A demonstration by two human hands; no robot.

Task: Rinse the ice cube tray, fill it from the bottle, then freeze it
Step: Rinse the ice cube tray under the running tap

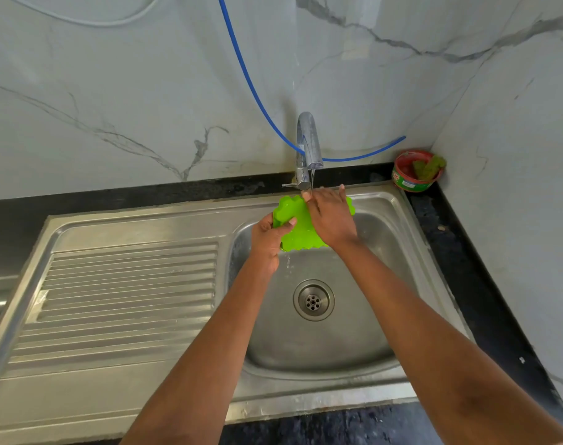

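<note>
A person rinses a green ice cube tray (294, 226) over the steel sink (383, 239), under a thin stream from the tap (309, 146); the left hand (267, 242) pinches the tray's near-left edge, thumb on top, while the right hand (330, 216) lies spread flat across its top. The rinse likely goes best with the tray tilted toward the drain (313, 300) and every cell passed beneath the water. No bottle is in view.
</note>
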